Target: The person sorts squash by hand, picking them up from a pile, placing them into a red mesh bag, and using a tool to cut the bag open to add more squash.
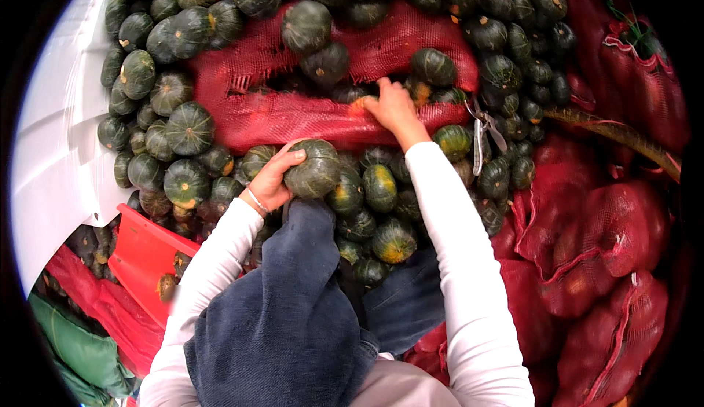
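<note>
My left hand [273, 180] is closed around a dark green, ribbed squash [314, 169], held above the heap in front of my lap. My right hand [396, 111] reaches to the slit in a red mesh sack [275, 119]. Its thumb and forefinger are spread at the torn edge, beside a squash [348, 93] partly covered by the mesh; the other fingertips are hard to make out. Two squashes, an upper one [306, 27] and a lower one [325, 63], lie on the sack, and another squash [433, 67] sits right of the slit.
Many green squashes [189, 127], some with orange patches, surround the sack. Metal-bladed cutters with pale handles [480, 132] lie at its right end. Full red mesh sacks [616, 224] crowd the right side. A red plastic crate [147, 260] and a white panel [62, 128] stand left.
</note>
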A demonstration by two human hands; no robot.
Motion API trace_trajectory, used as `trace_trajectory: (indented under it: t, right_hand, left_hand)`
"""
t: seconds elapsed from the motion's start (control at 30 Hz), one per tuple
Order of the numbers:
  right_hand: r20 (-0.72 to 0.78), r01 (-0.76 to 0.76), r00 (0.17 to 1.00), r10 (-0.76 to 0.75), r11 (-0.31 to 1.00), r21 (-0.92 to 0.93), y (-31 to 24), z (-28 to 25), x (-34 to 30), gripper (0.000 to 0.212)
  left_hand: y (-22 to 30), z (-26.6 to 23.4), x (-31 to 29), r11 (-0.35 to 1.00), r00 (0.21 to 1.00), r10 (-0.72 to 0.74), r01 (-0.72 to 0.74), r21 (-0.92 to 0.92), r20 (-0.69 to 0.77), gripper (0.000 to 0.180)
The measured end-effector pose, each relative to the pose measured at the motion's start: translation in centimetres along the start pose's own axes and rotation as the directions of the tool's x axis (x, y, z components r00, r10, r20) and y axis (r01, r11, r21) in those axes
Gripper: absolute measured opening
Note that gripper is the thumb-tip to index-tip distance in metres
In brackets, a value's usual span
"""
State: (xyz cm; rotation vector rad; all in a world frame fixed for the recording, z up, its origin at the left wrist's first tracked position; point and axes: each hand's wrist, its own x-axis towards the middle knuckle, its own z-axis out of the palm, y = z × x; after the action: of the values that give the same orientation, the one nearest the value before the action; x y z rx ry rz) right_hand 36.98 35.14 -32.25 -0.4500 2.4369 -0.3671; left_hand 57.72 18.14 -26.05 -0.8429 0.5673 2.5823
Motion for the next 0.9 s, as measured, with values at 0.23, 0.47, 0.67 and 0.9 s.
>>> trace_trajectory:
  t: [0.23,0.47,0.67,0.9]
  right_hand:
    - [0.185,-0.075,0.980,0.070,0.997,0.019,-3.6,2.0,-1.2,0.090]
    - [0.121,-0.034,0.993,0.007,0.975,0.221,-2.7,0.8,-2.7,0.070]
    - [-0.149,0.017,0.959,-0.242,-0.475,0.880,-2.9,-10.9,0.4,0.044]
    - [0.000,-0.070,0.998,0.071,0.993,-0.097,-0.3,-5.6,1.8,0.073]
  left_hand:
    - [1.8,0.1,0.1,0.999,0.999,0.036,-0.035,0.016,-0.025,0.041]
    - [1.8,-1.2,-0.7,0.996,0.995,0.046,-0.052,-0.069,-0.084,0.042]
    - [1.0,-1.6,-1.4,0.995,0.986,0.094,-0.096,-0.008,-0.136,0.040]
    - [0.8,0.2,-0.6,0.995,0.995,0.085,-0.088,-0.056,-0.051,0.039]
